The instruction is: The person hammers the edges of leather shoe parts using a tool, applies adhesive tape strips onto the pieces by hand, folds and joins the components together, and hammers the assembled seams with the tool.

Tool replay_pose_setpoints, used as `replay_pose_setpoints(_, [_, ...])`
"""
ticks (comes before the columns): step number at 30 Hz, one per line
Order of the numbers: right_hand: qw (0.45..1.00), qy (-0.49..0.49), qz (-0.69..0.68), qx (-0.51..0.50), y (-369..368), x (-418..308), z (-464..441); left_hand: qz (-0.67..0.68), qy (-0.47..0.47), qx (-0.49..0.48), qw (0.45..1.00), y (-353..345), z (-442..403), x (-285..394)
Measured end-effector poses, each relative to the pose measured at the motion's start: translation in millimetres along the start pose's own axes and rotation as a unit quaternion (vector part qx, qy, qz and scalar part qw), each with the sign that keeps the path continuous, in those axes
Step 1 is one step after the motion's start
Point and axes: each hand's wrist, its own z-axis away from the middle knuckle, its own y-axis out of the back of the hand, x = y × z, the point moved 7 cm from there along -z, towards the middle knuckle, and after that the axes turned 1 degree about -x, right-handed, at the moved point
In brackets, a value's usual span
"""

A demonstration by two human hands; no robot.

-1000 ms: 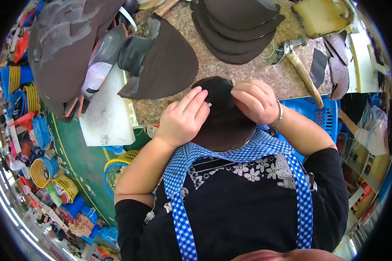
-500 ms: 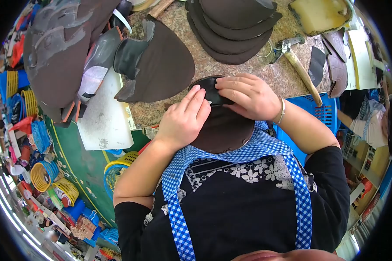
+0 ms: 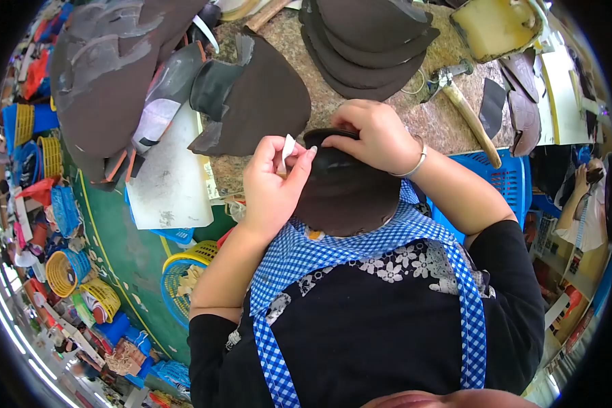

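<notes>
A dark brown leather piece (image 3: 347, 194) rests against the checked apron at the near edge of the worktop. Its far rim is pinched by my right hand (image 3: 381, 139), thumb on the near face and fingers behind. At the piece's left side, my left hand (image 3: 275, 177) is closed around a small white tool (image 3: 287, 151), with the thumb tip touching the leather. Beyond lie a stack of similar dark pieces (image 3: 370, 47) and, to the left, another flat dark piece with a glossy black part (image 3: 265, 95).
A hammer (image 3: 469, 115) lies on the stone worktop (image 3: 435, 122), near a yellowish block (image 3: 500, 27). A white board (image 3: 170, 183) and large dark pieces (image 3: 105, 75) are at left. Blue basket (image 3: 517, 177) stands below the right edge. Another person (image 3: 585, 204) is at far right.
My right hand has lifted off the leather's face and moved to its far rim. My left hand has turned, so the white tool now stands up between the fingers.
</notes>
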Motion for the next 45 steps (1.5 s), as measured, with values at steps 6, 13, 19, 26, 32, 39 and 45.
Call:
replay_pose_setpoints(6, [0.935,-0.08,-0.343,-0.037,39.3,-67.9,-7.5,0.109,-0.196,0.0,0.975,11.8,1.7,93.2])
replay_pose_setpoints(13, [0.958,0.118,-0.164,0.201,101.2,-89.9,-11.8,0.21,-0.064,-0.049,0.974,26.1,3.0,106.3])
replay_pose_setpoints(19, [0.962,-0.025,-0.271,-0.03,69.3,-81.6,-12.7,0.142,-0.129,-0.032,0.981,23.2,6.9,107.2])
replay_pose_setpoints(26, [0.878,-0.143,-0.445,-0.1,48.9,-71.0,-3.1,0.007,-0.156,-0.028,0.987,16.8,11.9,112.5])
replay_pose_setpoints(32, [0.67,-0.251,-0.697,-0.05,25.6,-62.8,11.1,0.033,-0.185,-0.066,0.98,6.9,11.0,103.6])
replay_pose_setpoints(39, [0.951,0.059,-0.255,-0.165,66.6,-82.4,-8.2,0.259,-0.127,-0.024,0.957,22.0,16.5,90.9])
replay_pose_setpoints(45, [0.951,-0.163,-0.24,0.104,130.3,-34.9,4.7,0.12,-0.262,0.292,0.912,164.3,45.6,83.7])
